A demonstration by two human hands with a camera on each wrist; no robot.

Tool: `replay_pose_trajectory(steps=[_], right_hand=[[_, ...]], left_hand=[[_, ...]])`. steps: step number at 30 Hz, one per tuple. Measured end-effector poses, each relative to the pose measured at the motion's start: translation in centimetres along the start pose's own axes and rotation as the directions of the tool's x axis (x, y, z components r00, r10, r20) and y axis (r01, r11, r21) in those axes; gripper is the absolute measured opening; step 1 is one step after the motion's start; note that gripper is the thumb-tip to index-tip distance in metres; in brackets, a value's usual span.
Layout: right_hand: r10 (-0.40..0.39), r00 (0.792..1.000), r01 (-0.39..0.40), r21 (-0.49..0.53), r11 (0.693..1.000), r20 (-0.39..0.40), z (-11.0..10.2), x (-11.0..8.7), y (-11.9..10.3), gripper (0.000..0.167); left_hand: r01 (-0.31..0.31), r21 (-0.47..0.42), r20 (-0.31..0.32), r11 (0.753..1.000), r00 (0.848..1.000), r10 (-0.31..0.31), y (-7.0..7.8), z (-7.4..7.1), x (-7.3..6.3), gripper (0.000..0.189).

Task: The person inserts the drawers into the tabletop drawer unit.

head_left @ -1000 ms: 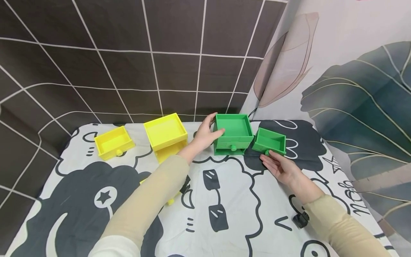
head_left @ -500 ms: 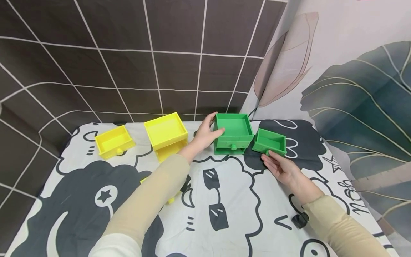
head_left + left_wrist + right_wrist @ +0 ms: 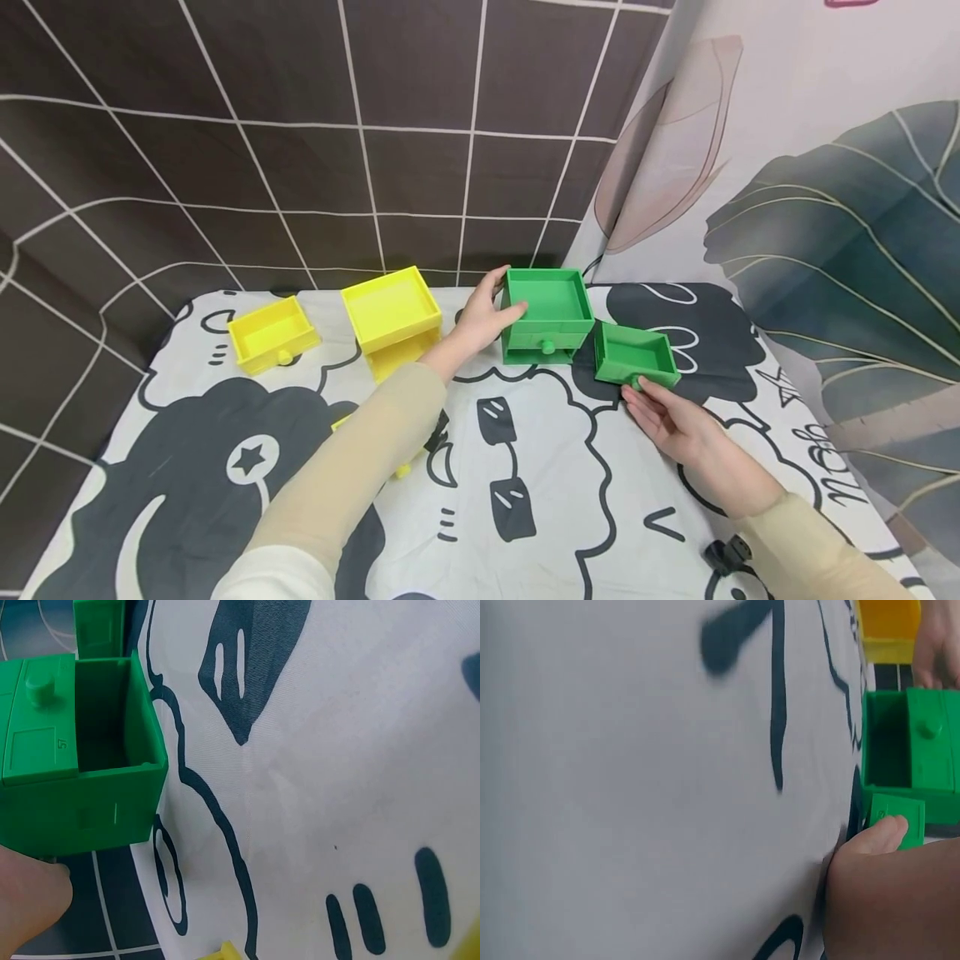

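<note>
My left hand [image 3: 480, 321] grips the left side of a small green cabinet [image 3: 551, 302], its thumb over the top rim. That cabinet has a shallow tray top and a closed upper drawer with a round knob; the left wrist view shows its lower slot [image 3: 112, 712] hollow. Just right of the cabinet, a loose green drawer [image 3: 637, 354] lies turned slightly. My right hand [image 3: 678, 425] pinches this drawer's knob between thumb and fingers. The right wrist view shows my right thumb [image 3: 885, 834] against the drawer front, which overlaps the cabinet's near corner there.
A yellow cabinet [image 3: 393, 308] with a hollow lower slot stands left of my left hand. Farther left lies a loose yellow drawer [image 3: 273, 335]. Another yellow piece [image 3: 403, 471] is mostly hidden under my left forearm. A dark gridded curtain [image 3: 300, 167] hangs behind the table.
My right hand has drawn the green drawer slightly toward me and to the right, a little away from the cabinet. The left hand keeps its grip on the cabinet.
</note>
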State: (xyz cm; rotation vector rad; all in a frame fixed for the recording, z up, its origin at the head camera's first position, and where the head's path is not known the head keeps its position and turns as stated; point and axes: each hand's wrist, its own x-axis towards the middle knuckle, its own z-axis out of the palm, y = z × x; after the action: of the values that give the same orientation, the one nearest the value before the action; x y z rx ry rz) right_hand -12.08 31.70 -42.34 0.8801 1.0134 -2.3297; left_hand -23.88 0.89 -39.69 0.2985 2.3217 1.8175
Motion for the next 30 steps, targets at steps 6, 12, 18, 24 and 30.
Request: replay_pose_trajectory(steps=[6,12,18,24,30], right_hand=[[0.005,1.0,-0.005,-0.014,1.0,0.023,-0.3,-1.3,1.5,0.027],[0.019,0.995,-0.014,-0.045,0.999,0.1,-0.2,-2.2,2.9,0.027],[0.021,0.993,-0.008,-0.113,0.994,0.114,0.6,-2.6,4.5,0.026],[0.022,0.994,-0.003,-0.175,0.985,0.107,1.6,-2.5,5.8,0.027],[0.01,0.994,0.011,-0.198,0.98,0.108,3.0,-2.2,6.9,0.026]], left_hand=[[-0.001,0.0,-0.001,1.0,1.0,0.001,-0.2,0.1,0.1,0.075],[0.003,-0.007,-0.003,1.0,1.0,-0.003,-0.2,0.1,0.1,0.075],[0.0,-0.012,-0.004,1.0,1.0,0.0,-0.3,0.1,0.1,0.075],[0.003,-0.022,-0.002,1.0,1.0,-0.003,-0.3,0.0,0.0,0.075],[0.006,-0.041,0.002,0.999,1.0,-0.006,-0.2,0.0,0.0,0.075]])
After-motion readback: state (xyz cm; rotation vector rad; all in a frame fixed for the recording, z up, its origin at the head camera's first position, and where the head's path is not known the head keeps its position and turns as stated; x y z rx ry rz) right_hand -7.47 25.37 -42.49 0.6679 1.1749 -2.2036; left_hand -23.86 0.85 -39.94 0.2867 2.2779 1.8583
